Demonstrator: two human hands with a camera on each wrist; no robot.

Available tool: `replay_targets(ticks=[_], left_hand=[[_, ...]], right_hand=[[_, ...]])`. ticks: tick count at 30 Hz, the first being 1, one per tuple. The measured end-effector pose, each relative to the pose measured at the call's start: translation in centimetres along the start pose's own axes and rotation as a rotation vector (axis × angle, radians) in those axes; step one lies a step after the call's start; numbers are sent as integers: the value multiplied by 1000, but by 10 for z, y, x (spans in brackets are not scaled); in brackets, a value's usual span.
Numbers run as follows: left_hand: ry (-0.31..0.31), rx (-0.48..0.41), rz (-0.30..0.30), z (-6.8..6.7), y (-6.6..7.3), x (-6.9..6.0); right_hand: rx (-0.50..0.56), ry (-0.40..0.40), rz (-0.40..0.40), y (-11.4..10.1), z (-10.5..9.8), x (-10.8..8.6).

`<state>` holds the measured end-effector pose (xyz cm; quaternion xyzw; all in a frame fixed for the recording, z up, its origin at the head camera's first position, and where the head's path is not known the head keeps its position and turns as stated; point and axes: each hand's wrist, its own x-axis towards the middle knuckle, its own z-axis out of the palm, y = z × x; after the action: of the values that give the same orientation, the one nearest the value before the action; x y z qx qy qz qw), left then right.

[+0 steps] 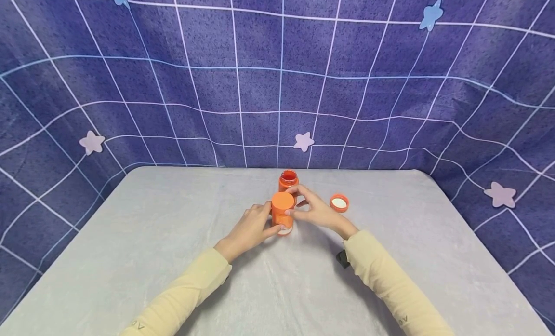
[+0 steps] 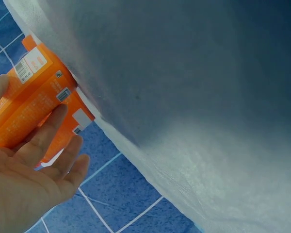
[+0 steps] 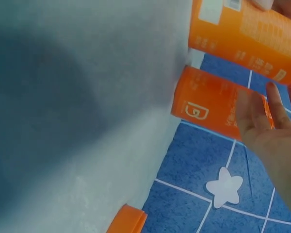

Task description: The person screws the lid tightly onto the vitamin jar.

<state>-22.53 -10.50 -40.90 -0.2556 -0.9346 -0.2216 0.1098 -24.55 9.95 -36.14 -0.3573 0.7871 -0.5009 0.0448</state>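
A capped orange bottle [image 1: 282, 219] stands upright on the table between both hands. My left hand [image 1: 249, 227] holds its body from the left, thumb in front; in the left wrist view the same labelled bottle [image 2: 34, 92] lies between thumb and fingers. From the right, my right hand [image 1: 318, 211] pinches the orange cap [image 1: 283, 200] at its rim. Right behind stands a second orange bottle [image 1: 288, 179], uncapped, its mouth showing; the right wrist view shows this bottle [image 3: 203, 104] with a white logo, partly hidden by fingers.
A loose orange cap [image 1: 339, 203] lies to the right of the bottles, its white inside facing up. A pale grey cloth covers the table [image 1: 173, 201]. A blue curtain [image 1: 260, 85] with white lines and stars hangs behind its far edge.
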Motion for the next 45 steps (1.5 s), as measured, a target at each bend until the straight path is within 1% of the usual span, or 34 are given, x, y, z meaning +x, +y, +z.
replay_targets(ticks=[6, 13, 19, 25, 32, 37, 41, 45], left_hand=[[2, 13, 3, 1, -1, 0], [7, 19, 12, 0, -1, 0], [1, 21, 5, 0, 0, 0], [-12, 18, -1, 0, -1, 0], [-16, 14, -1, 0, -1, 0], [-14, 12, -3, 0, -2, 0], [-8, 13, 3, 0, -2, 1], [-5, 16, 2, 0, -2, 1]], right_hand=[[-5, 53, 1, 1, 5, 0], [-57, 113, 10, 25, 11, 5], [-62, 121, 14, 30, 11, 6], [-67, 80, -15, 30, 6, 6], [-53, -16, -34, -10, -2, 2], [-62, -69, -76, -9, -5, 2], [-45, -101, -73, -9, -6, 2], [-47, -107, -63, -10, -7, 3]])
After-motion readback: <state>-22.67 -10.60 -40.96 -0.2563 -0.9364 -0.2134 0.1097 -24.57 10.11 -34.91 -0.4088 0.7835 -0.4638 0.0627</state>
